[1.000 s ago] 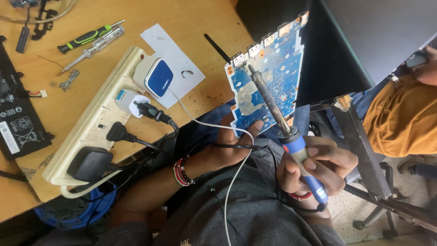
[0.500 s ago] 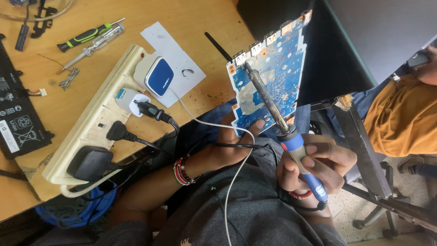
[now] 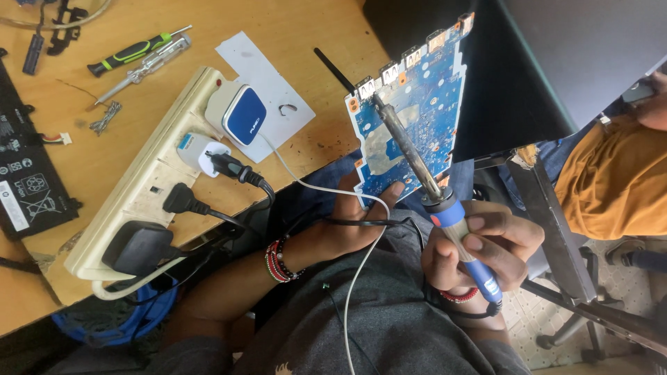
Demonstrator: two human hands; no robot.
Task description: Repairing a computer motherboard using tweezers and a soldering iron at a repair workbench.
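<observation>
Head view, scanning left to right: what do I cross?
Black battery pack → green-handled screwdriver → power strip → blue-and-white charger → left hand → blue circuit board → right hand gripping soldering iron → person's orange sleeve.

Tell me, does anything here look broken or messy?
Yes. The power strip looks stained and worn, lying askew over the wooden table edge. The table edge near it is chipped, and a white cable trails across the person's lap.
</observation>
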